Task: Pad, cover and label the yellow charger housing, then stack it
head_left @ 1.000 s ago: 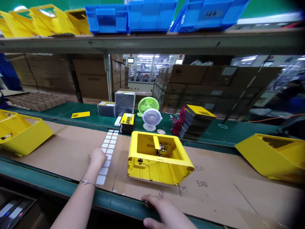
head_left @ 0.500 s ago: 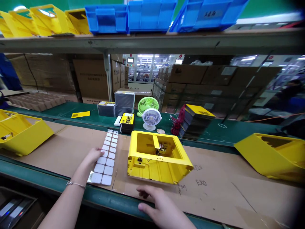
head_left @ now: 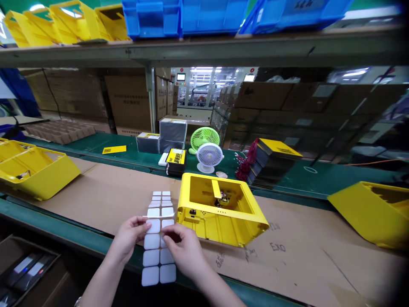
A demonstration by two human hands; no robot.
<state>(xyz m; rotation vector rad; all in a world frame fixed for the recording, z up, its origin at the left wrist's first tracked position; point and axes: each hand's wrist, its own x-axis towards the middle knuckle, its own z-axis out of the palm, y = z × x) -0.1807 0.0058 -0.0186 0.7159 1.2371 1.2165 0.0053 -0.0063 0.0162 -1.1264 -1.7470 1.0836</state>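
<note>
A clear sheet of white square adhesive pads [head_left: 151,258] hangs partly over the bench's front edge, its far end on the cardboard. My left hand [head_left: 130,237] pinches the sheet's left edge, thumb on a pad. On the right side, my right hand [head_left: 182,247] has its thumb and fingertips closed at a pad near the sheet's edge, covering part of it. Whether a pad is lifted there I cannot tell. Just right of the sheet sits an open yellow plastic housing [head_left: 223,213], with small wired parts inside.
More yellow housings stand at left [head_left: 47,175] and right [head_left: 373,213] on the cardboard [head_left: 105,192]. Behind are a black box with yellow label [head_left: 176,160], a white fan [head_left: 209,155], a green fan [head_left: 204,138] and a stack of yellow-topped panels [head_left: 275,162]. Blue bins [head_left: 214,17] line the shelf above.
The pad sheet has been drawn toward me and lifted at its near end. My right hand has moved left from before the housing onto the sheet. The view has shifted slightly.
</note>
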